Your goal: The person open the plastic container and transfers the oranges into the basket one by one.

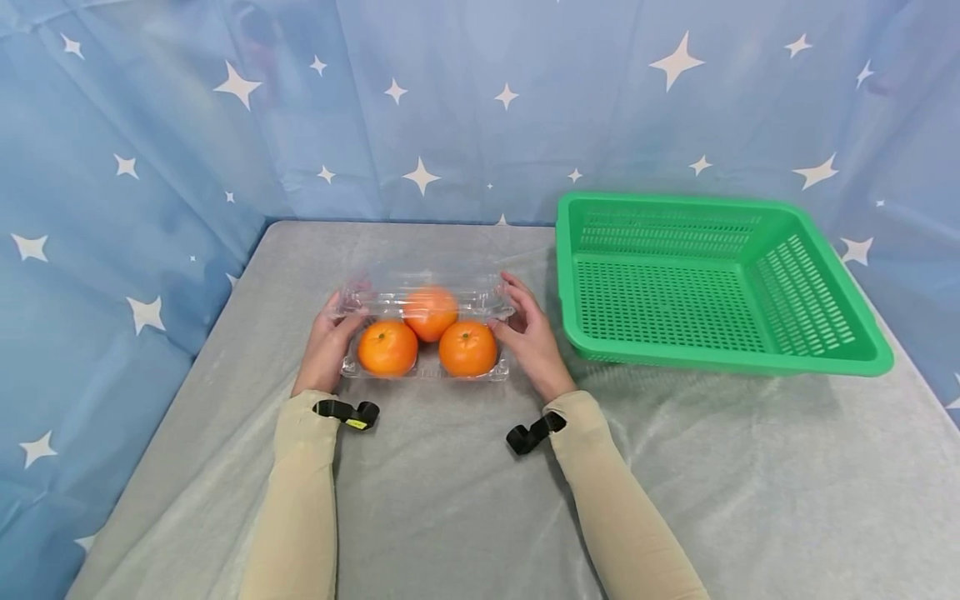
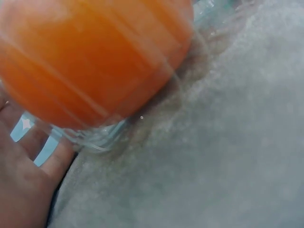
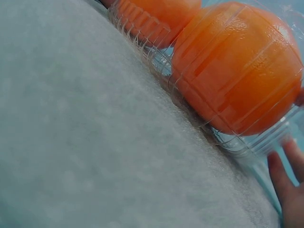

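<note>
A clear plastic clamshell box [image 1: 501,372] sits on the grey cloth, its hinged lid [image 1: 382,302] tilted up at the back. Three oranges lie inside: a front left orange [image 1: 387,348], a front right orange [image 1: 468,349] and a rear orange [image 1: 431,313] seen partly through the lid. At the box's left side, my left hand [image 1: 326,343] holds the lid's edge between thumb and fingers. My right hand [image 1: 536,340] grips the opposite edge, thumb in front and fingers behind. Both wrist views show oranges close up through the plastic, with some fingers [image 3: 280,175] beside the box.
A green plastic basket [image 1: 720,362] with slotted walls stands to the right of my right hand. Grey cloth [image 1: 435,500] covers the table. Behind it hangs a blue curtain [image 1: 465,133] with white stars, which also runs along the left side.
</note>
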{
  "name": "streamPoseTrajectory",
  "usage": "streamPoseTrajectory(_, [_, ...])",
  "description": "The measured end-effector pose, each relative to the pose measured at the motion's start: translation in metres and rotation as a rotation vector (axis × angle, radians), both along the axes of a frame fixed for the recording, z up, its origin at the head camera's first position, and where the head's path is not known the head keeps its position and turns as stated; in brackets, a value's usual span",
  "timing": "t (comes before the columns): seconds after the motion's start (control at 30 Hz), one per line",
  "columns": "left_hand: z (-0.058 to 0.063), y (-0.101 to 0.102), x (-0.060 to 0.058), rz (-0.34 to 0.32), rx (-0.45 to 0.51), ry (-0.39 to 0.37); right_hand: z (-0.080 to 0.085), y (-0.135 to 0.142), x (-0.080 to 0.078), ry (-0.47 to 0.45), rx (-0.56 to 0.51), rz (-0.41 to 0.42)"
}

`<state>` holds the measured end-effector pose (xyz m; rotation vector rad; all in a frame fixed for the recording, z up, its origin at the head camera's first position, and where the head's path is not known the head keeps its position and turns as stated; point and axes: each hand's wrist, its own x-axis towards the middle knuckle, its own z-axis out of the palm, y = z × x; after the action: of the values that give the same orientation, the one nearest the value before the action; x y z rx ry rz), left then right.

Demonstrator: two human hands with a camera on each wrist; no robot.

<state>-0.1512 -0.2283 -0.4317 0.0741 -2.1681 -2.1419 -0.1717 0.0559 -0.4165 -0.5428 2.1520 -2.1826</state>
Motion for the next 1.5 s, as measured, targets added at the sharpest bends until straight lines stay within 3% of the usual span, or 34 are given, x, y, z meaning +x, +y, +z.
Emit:
streamPoseTrajectory(0.2, [0.003,0.0,0.001,-0.005,-0.039,-0.031,0.0,0.0,0.0,0.007,0.002,-0.002])
streamPoseTrajectory(0.5, [0.022,0.008,0.009,-0.052,-0.011,-0.043,0.001,0.0,0.0,0.022,0.001,-0.005])
streamPoseTrajectory(0.97, [0.021,0.007,0.009,-0.077,0.035,-0.054,0.004,-0.001,0.0,-0.003,0.024,0.005])
streamPoseTrajectory(1.5, [0.021,0.007,0.011,-0.072,-0.027,-0.039,0.002,0.001,0.001,-0.039,0.015,0.072])
